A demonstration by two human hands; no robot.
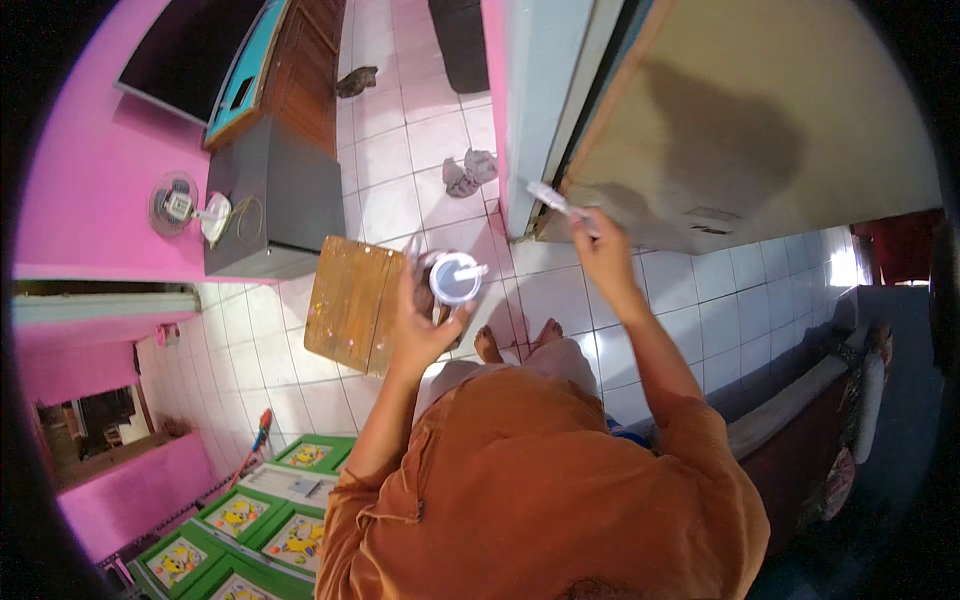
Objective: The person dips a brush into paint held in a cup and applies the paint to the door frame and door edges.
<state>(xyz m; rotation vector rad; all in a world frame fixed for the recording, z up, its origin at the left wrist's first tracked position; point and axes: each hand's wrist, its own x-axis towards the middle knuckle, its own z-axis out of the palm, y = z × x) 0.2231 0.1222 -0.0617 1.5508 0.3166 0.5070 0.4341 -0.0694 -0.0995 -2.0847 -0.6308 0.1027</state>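
My left hand (418, 328) is wrapped round a small white-rimmed tub (440, 270), held out in front of me above the floor. Grey-blue stuff that looks like paint shows inside it, and a short white piece (470, 272) lies across the opening; its kind is unclear. In my right hand (606, 255) is a paintbrush (560, 203), gripped by its handle. Its pale head points up and left, close to the light blue door frame (532, 110). Whether the bristles touch the frame I cannot tell.
A wooden stool (345, 310) stands below my left hand. Rags (468, 174) lie on the tiles by the doorway. The beige door (730, 70) is at the right. A grey cabinet (280, 195), a fan (180, 205) and a green drawer unit (255, 500) are on the left.
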